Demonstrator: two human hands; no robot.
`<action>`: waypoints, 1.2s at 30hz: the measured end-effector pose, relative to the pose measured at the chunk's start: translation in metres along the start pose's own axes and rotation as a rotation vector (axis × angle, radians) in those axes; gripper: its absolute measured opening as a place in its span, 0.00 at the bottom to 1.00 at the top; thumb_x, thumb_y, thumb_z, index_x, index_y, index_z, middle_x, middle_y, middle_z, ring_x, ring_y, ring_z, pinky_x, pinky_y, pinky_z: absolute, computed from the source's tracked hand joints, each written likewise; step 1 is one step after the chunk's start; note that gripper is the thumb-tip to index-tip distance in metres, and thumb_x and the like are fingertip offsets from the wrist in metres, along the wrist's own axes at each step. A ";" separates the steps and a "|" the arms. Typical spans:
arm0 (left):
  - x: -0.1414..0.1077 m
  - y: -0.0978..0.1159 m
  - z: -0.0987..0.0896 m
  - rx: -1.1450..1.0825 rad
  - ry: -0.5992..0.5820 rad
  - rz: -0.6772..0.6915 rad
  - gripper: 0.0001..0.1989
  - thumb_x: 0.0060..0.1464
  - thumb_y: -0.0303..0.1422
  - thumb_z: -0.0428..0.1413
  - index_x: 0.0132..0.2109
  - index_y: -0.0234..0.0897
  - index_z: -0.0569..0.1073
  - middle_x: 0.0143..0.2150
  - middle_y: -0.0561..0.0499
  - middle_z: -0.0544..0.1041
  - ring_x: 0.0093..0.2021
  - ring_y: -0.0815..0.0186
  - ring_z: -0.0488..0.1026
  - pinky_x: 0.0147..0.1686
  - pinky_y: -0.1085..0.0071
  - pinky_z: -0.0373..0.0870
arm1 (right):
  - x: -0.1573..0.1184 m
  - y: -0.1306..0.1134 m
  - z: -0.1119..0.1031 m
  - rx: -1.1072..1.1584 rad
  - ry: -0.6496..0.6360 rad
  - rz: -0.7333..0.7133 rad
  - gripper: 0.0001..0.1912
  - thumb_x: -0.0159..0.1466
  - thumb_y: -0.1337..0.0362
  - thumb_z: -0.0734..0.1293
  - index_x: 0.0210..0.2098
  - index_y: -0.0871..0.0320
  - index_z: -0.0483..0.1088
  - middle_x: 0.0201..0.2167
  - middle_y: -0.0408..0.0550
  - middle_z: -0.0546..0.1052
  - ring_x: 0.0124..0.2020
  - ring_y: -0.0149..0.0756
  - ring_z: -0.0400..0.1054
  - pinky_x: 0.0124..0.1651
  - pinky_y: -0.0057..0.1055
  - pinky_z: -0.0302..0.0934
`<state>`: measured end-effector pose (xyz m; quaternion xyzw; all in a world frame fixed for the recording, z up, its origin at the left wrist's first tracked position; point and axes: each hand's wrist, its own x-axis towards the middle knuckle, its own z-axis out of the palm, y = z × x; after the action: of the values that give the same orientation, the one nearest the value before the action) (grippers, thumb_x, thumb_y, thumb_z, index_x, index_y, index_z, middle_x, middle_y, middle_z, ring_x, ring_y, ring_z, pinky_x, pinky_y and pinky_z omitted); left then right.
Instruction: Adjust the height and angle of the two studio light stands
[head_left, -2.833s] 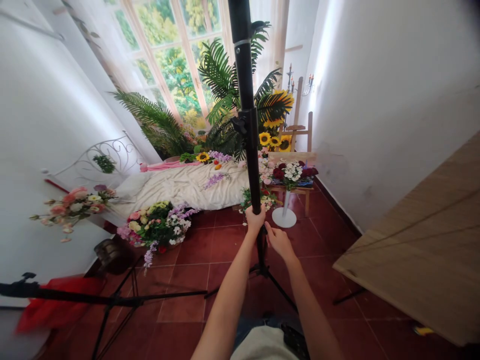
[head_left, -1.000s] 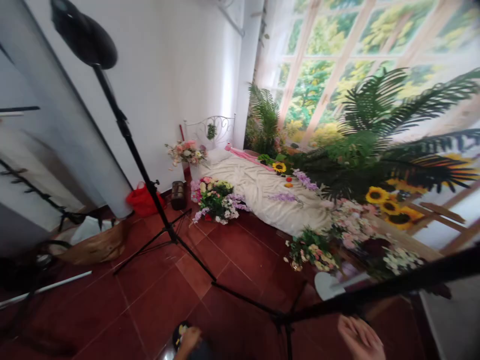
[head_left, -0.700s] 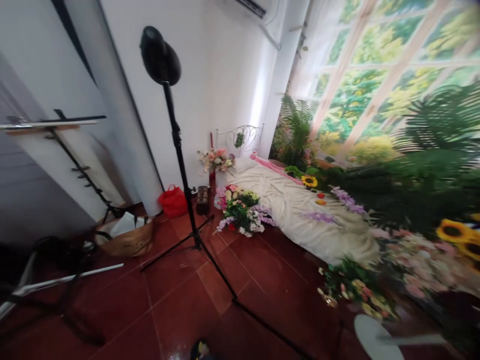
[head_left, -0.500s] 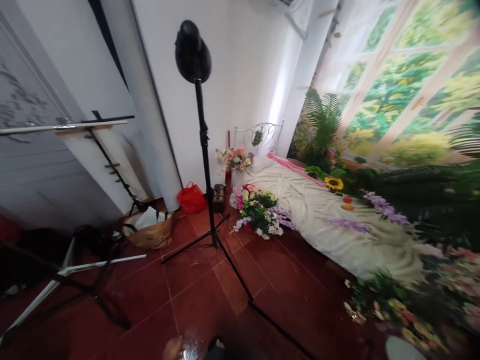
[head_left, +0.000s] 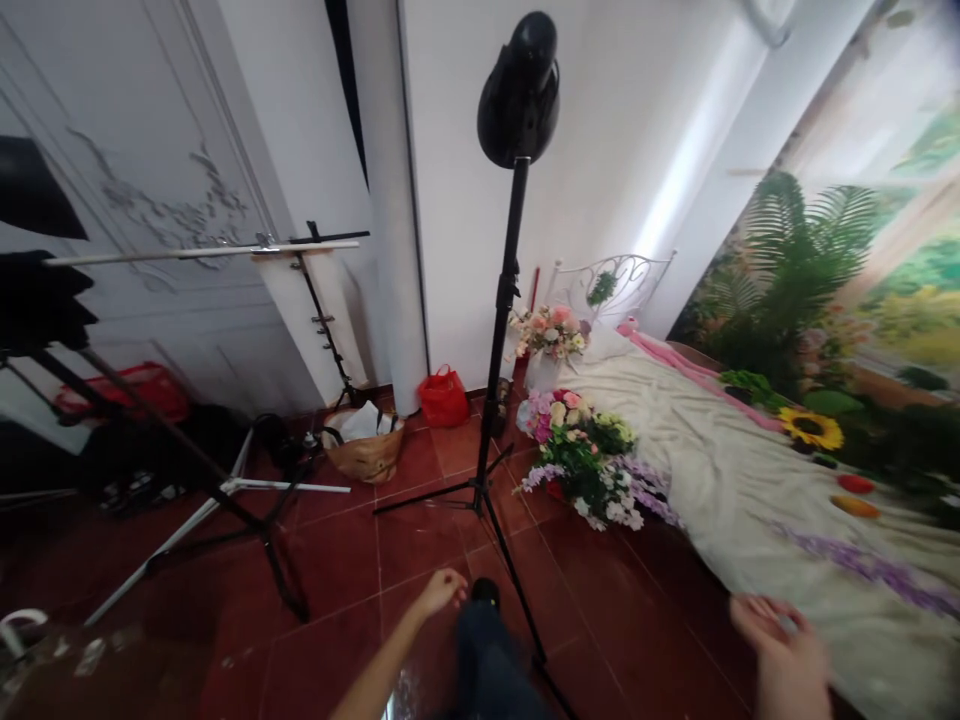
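Note:
My left hand hangs low over the tiled floor, left of my leg and shoe, its fingers loosely curled; nothing shows in them. On the right, my right hand is beside the bed's near edge, fingers curled in. A small greyish spot shows between those fingers, too blurred to name. Directly ahead stands a black light stand with a dark rounded lamp head on top. Neither hand touches the stand. One of its legs runs past my shoe.
A cream-covered bed with artificial flowers lines the right side. Flower bunches lie by it. Along the wall are a red bag and a woven basket. Stand legs spread across the left floor.
The view has turned left and down. My left hand, barely visible at the bottom edge before, is now in fuller view, and my right hand has come into view.

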<state>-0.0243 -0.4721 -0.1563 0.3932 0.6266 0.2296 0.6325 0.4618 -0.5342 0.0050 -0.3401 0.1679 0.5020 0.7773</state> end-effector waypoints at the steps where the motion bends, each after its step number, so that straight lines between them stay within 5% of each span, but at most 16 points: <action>1: 0.012 0.030 -0.011 -0.025 0.014 0.080 0.17 0.41 0.44 0.59 0.24 0.33 0.67 0.19 0.54 0.69 0.20 0.71 0.66 0.26 0.72 0.63 | 0.027 0.023 0.026 -0.055 -0.042 -0.003 0.16 0.62 0.69 0.51 0.17 0.57 0.52 0.12 0.39 0.56 0.11 0.26 0.55 0.14 0.24 0.53; 6: 0.070 0.234 -0.054 -0.118 0.130 0.560 0.19 0.44 0.45 0.59 0.34 0.33 0.70 0.30 0.49 0.75 0.31 0.68 0.71 0.39 0.68 0.68 | 0.103 0.168 0.149 -0.572 -0.497 0.142 0.10 0.54 0.65 0.63 0.21 0.56 0.55 0.13 0.34 0.55 0.12 0.23 0.52 0.15 0.21 0.51; 10: 0.094 0.409 -0.052 -0.126 0.273 0.979 0.26 0.40 0.41 0.64 0.46 0.35 0.68 0.48 0.41 0.72 0.47 0.62 0.71 0.50 0.62 0.65 | 0.132 0.269 0.215 -0.820 -0.560 0.408 0.03 0.57 0.65 0.63 0.30 0.58 0.63 0.17 0.37 0.66 0.13 0.22 0.56 0.17 0.18 0.50; 13: 0.095 0.503 -0.038 -0.033 0.323 1.239 0.36 0.36 0.38 0.66 0.53 0.36 0.62 0.54 0.38 0.67 0.53 0.59 0.67 0.51 0.63 0.64 | 0.160 0.313 0.254 -0.945 -0.562 0.415 0.08 0.61 0.64 0.61 0.39 0.59 0.63 0.25 0.45 0.75 0.17 0.24 0.63 0.20 0.19 0.55; 15: 0.092 0.541 -0.029 0.029 0.330 1.347 0.37 0.37 0.38 0.66 0.54 0.35 0.60 0.51 0.39 0.68 0.51 0.60 0.68 0.49 0.65 0.65 | 0.181 0.330 0.277 -1.018 -0.600 0.357 0.12 0.62 0.61 0.61 0.45 0.57 0.61 0.28 0.48 0.77 0.18 0.25 0.65 0.22 0.20 0.58; 18: 0.092 0.569 -0.023 0.070 0.381 1.335 0.32 0.42 0.38 0.63 0.53 0.35 0.59 0.44 0.45 0.71 0.43 0.63 0.71 0.44 0.68 0.67 | 0.207 0.346 0.304 -1.116 -0.650 0.308 0.14 0.64 0.58 0.59 0.48 0.54 0.60 0.28 0.47 0.77 0.20 0.27 0.67 0.24 0.21 0.60; 23: 0.103 0.581 -0.022 0.102 0.439 1.248 0.16 0.48 0.36 0.57 0.43 0.37 0.64 0.32 0.54 0.70 0.33 0.68 0.68 0.35 0.73 0.64 | 0.231 0.361 0.330 -1.170 -0.674 0.364 0.12 0.67 0.61 0.55 0.43 0.59 0.66 0.25 0.48 0.76 0.22 0.28 0.68 0.28 0.22 0.62; 30: 0.113 0.584 -0.022 0.066 0.449 1.284 0.13 0.48 0.35 0.56 0.41 0.37 0.63 0.28 0.57 0.67 0.28 0.72 0.65 0.29 0.78 0.61 | 0.240 0.379 0.350 -1.314 -0.432 0.341 0.09 0.65 0.60 0.62 0.34 0.61 0.62 0.21 0.48 0.72 0.20 0.28 0.66 0.26 0.22 0.62; 36: 0.116 0.583 -0.026 0.082 0.429 1.262 0.14 0.48 0.33 0.56 0.42 0.39 0.62 0.29 0.57 0.68 0.28 0.71 0.68 0.28 0.78 0.62 | 0.247 0.387 0.364 -1.434 -0.433 0.275 0.07 0.66 0.67 0.58 0.33 0.64 0.64 0.22 0.48 0.72 0.20 0.28 0.64 0.22 0.22 0.59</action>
<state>0.0807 -0.0344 0.2331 0.6539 0.3966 0.6046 0.2228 0.1946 -0.0140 -0.0240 -0.6319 -0.3146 0.6358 0.3123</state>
